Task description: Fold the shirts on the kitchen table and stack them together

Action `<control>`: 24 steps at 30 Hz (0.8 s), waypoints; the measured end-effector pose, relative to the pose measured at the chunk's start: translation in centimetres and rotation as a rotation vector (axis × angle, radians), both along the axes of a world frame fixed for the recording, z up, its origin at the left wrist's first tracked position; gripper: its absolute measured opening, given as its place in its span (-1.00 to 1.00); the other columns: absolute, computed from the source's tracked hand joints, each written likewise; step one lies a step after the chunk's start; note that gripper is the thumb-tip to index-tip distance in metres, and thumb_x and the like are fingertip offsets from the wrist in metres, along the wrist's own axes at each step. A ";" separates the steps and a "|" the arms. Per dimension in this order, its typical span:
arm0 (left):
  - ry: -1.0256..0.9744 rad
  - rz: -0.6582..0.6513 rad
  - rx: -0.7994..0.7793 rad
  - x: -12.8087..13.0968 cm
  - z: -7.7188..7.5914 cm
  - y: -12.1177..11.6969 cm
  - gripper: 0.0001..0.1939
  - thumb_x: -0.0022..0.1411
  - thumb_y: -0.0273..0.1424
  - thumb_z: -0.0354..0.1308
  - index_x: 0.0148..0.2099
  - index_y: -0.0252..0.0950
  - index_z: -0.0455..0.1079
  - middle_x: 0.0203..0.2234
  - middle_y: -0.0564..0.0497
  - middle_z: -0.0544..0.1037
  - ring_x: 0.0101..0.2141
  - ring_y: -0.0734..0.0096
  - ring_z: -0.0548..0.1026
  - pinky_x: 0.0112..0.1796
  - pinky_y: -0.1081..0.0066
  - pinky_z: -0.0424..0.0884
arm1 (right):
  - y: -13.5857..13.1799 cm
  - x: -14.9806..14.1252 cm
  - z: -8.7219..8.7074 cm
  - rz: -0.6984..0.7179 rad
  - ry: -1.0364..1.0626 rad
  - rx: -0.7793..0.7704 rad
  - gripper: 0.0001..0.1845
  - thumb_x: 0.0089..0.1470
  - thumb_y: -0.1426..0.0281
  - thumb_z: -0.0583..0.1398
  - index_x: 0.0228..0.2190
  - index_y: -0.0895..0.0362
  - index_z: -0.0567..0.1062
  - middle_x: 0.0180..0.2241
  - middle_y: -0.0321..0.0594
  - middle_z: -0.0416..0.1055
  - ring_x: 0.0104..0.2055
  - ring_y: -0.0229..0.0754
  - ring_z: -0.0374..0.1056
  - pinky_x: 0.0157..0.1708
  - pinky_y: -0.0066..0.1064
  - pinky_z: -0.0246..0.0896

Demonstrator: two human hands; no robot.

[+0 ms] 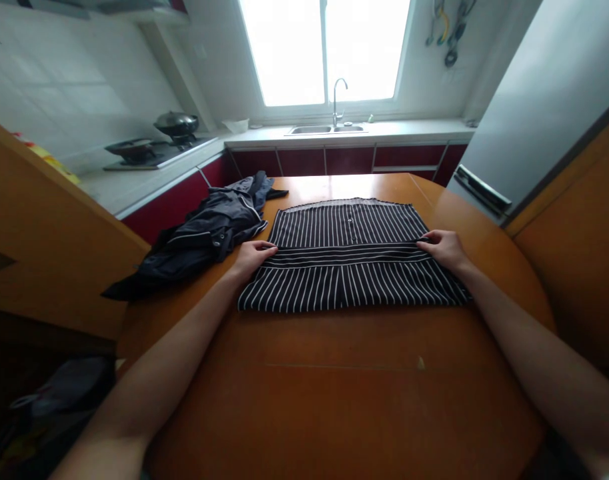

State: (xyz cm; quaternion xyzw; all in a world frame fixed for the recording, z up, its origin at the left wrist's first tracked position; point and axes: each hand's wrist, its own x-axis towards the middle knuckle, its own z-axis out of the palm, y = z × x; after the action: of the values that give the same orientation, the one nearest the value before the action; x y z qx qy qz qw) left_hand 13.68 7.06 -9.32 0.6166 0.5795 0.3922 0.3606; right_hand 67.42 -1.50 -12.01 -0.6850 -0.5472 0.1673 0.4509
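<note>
A black shirt with white stripes point(344, 283) lies folded on the wooden table point(344, 393), with small buttons along its upper middle. At the left end of its horizontal fold, my left hand point(254, 257) pinches the cloth between thumb and fingers. My right hand point(443, 247) grips the right end of the same fold in a pinch. Between the hands the folded band runs nearly straight across. Both hands rest low, close to the tabletop.
A heap of dark clothes point(204, 230) lies on the table's left side. Behind the table stand a counter with a sink point(312, 130) and a stove with a lidded pot point(176, 125). A fridge point(529, 100) rises at the right, and a wooden panel point(49, 227) stands at the left.
</note>
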 end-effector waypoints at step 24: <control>0.209 -0.076 0.081 -0.8 0.5 0.3 -0.55 -0.10 -0.01 0.36 -0.32 -0.29 0.66 -0.37 -0.11 0.69 -0.28 0.08 0.61 -0.27 0.36 0.42 | -0.4 0.5 0.5 -0.031 -0.013 -0.033 -0.83 -0.10 0.34 0.37 -0.41 0.17 0.62 -0.40 -0.09 0.61 -0.32 -0.04 0.53 -0.20 -0.26 0.44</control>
State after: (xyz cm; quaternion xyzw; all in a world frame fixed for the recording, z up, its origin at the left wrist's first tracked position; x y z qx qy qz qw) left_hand 12.90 7.36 -8.78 0.6896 0.5739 0.3350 0.2878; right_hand 67.93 -1.88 -11.55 -0.7017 -0.5368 0.1647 0.4386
